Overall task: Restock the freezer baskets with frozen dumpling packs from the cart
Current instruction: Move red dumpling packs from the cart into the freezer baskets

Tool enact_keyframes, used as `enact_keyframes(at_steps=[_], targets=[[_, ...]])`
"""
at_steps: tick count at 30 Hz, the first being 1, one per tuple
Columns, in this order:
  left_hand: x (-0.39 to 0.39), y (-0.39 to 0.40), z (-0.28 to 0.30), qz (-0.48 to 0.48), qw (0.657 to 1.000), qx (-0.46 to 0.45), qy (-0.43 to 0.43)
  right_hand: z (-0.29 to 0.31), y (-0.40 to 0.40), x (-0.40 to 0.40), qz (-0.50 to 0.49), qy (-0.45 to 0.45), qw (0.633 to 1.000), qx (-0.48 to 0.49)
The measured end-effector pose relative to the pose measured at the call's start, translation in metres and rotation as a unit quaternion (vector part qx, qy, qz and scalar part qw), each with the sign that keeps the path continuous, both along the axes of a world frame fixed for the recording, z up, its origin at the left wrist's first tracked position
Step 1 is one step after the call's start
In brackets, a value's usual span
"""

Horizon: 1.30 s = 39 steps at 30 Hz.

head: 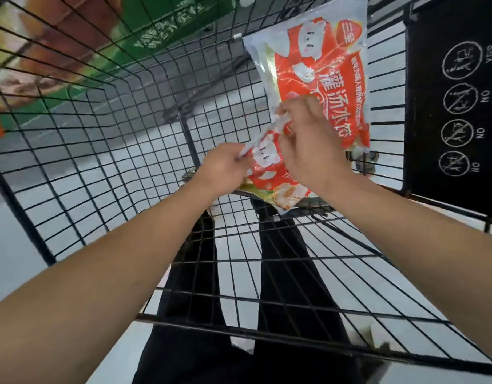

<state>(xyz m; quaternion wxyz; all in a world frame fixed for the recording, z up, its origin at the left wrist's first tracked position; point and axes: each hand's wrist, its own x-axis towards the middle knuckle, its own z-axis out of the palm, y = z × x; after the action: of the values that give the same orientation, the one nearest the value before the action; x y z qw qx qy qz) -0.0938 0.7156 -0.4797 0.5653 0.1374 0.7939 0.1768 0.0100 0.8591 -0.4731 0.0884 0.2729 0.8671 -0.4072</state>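
Two orange-red dumpling packs in black wire cart [106, 151].
Left hand [222, 169] and right hand [308, 145] both pinch near pack [272, 173], frame centre; second pack [319, 70] upper right; grey floor [12, 253] below.

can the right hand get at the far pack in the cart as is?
Probably not right away. The right hand and left hand both grip the near pack. The far pack lies just beyond with nothing covering it, so a freed hand likely could.
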Motion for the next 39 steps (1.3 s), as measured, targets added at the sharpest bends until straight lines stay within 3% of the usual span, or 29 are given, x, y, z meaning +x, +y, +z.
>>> enact_keyframes(at_steps=[5,10,15,17,19,21,27,31,34,39], targets=[[-0.004,-0.047,-0.006,0.205,0.976,-0.038,-0.063,0.0,-0.032,0.007,-0.009,0.019,1.0,0.021],[-0.017,-0.095,-0.014,0.364,0.928,-0.055,-0.059,-0.019,-0.046,0.026,0.043,-0.177,0.983,-0.035],[-0.028,-0.144,-0.03,0.448,0.884,-0.13,-0.028,-0.041,-0.057,0.029,-0.014,-0.276,0.957,-0.084],[-0.029,-0.153,-0.033,0.426,0.893,-0.145,-0.011,-0.05,-0.065,0.021,-0.044,-0.319,0.938,-0.124],[-0.03,-0.155,-0.034,0.32,0.932,-0.17,0.027,-0.06,-0.074,0.015,-0.077,-0.357,0.917,-0.163],[-0.033,-0.155,-0.036,0.268,0.947,-0.167,0.058,-0.071,-0.082,0.011,-0.111,-0.369,0.905,-0.183],[-0.053,-0.148,-0.055,0.332,0.925,-0.16,0.097,-0.093,-0.094,-0.005,-0.257,-0.306,0.897,-0.191],[-0.062,-0.152,-0.074,0.391,0.908,-0.145,0.029,-0.106,-0.096,-0.004,-0.386,-0.288,0.828,-0.286],[-0.062,-0.154,-0.085,0.435,0.89,-0.135,-0.004,-0.11,-0.099,-0.002,-0.395,-0.293,0.819,-0.296],[-0.06,-0.147,-0.07,0.385,0.912,-0.137,0.037,-0.098,-0.104,-0.002,-0.391,-0.275,0.839,-0.258]])
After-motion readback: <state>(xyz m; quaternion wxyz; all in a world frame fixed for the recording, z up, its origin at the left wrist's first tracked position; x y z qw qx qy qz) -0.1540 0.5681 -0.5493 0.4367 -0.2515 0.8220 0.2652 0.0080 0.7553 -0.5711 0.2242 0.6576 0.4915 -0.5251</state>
